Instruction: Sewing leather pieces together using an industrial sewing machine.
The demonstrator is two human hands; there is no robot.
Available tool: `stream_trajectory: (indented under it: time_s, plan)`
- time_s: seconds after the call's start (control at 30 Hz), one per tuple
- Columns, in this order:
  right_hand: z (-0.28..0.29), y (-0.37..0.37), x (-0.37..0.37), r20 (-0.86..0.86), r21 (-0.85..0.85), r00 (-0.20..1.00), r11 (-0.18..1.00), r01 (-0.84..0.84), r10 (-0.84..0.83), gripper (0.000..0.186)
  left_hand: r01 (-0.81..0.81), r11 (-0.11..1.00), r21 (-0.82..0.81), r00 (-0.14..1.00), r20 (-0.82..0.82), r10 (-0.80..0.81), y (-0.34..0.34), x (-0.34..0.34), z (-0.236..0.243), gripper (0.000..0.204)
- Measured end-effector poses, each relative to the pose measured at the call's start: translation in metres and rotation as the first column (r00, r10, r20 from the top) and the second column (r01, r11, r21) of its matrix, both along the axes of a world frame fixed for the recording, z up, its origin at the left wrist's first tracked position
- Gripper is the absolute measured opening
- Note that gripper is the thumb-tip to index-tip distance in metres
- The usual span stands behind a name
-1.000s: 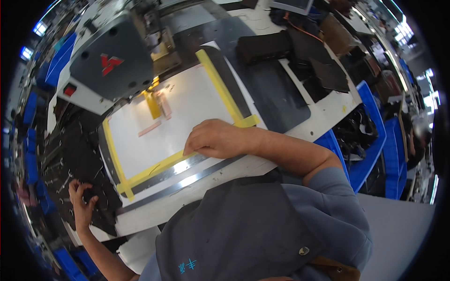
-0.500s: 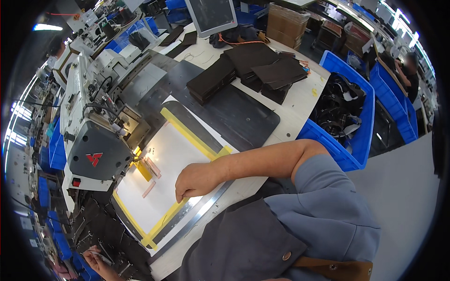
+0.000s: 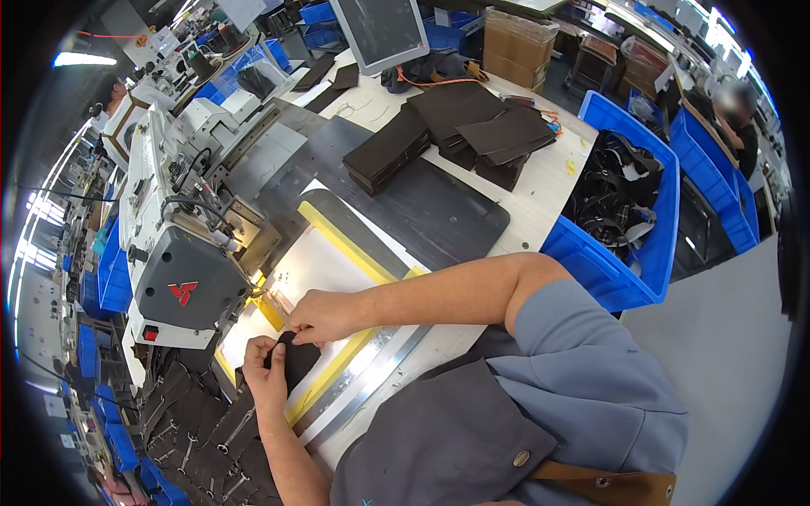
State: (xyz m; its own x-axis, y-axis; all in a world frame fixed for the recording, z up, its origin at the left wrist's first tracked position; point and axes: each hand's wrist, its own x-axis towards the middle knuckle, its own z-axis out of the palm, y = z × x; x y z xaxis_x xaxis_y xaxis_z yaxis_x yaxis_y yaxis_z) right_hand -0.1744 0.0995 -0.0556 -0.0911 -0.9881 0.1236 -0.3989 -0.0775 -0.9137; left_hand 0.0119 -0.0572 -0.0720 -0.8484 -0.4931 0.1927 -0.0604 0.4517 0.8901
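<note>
My left hand (image 3: 265, 373) pinches a small piece of dark brown fabric (image 3: 302, 364) between thumb and fingers, over the near part of a white sheet (image 3: 316, 263) edged with yellow tape (image 3: 344, 244). Bent over the same piece's top edge, my right hand (image 3: 325, 317) grips it with closed fingers. To their left stands an industrial sewing machine (image 3: 177, 278), its lit needle area close beyond my fingertips. A yellow part (image 3: 270, 312) shows there beside my right hand. The fabric's far edge is partly hidden by my fingers.
A heap of dark pieces with metal fittings (image 3: 190, 430) lies at lower left. Beyond the sheet are a dark fabric stack (image 3: 386, 150) and loose dark panels (image 3: 506, 133). A blue bin (image 3: 658, 274) of dark straps stands right, a monitor (image 3: 381, 35) at the back.
My left hand has come up from the heap at lower left to the sheet with a dark fabric piece. My right hand has shifted left and up to meet it and now grips the piece.
</note>
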Motion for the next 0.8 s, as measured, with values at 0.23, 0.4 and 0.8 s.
stream_trajectory:
  time_s: [0.23, 0.4, 0.8]
  plan:
    - [-0.018, -0.015, 0.0, 0.028, 0.014, 1.0, 1.0, -0.002, 0.002, 0.018, -0.183, 0.888, -0.421, 0.959, 0.121, 0.255, 0.002, 0.01, -0.001, 0.025]
    - [0.0, 0.005, -0.003, -0.169, -0.01, 0.978, 0.992, 0.125, -0.125, 0.02, -0.206, 0.681, -0.703, 0.904, 0.131, 0.408, 0.013, 0.001, 0.024, 0.04]
    - [-0.011, -0.016, -0.034, -0.542, -0.304, 0.84, 0.933, -0.19, -0.006, 0.016, 0.105, 0.95, -0.294, 0.877, 0.477, 0.051, -0.03, -0.011, 0.037, 0.04]
